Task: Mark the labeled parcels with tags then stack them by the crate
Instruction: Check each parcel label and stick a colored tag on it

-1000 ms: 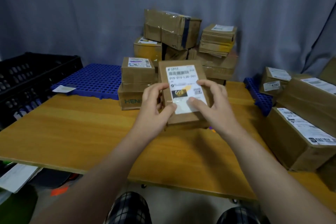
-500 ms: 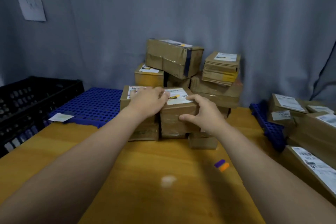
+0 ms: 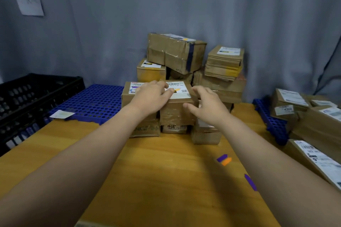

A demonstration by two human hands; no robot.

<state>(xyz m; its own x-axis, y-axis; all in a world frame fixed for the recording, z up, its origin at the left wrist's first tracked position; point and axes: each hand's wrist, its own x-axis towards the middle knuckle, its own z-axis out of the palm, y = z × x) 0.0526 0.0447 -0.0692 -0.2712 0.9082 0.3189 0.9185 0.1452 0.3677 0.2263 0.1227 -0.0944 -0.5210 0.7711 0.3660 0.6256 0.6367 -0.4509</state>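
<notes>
A brown parcel with a white label and a yellow tag sits on top of a low box in the pile at the table's far middle. My left hand rests on the parcel's top left, fingers lying over the label. Just off the parcel's right edge, my right hand hovers with fingers spread and loosely bent, thumb near the front face. Loose tags lie on the wooden table: a purple and orange pair and one purple tag. The black crate stands at the left.
More labeled parcels are piled behind against the grey curtain. A blue perforated pallet with a paper slip lies by the crate. Several parcels crowd the right side on another blue pallet.
I carried the tagged parcel from in front of me to the pile and set it on a box. My right hand has let go of its side; the left stays on top.
</notes>
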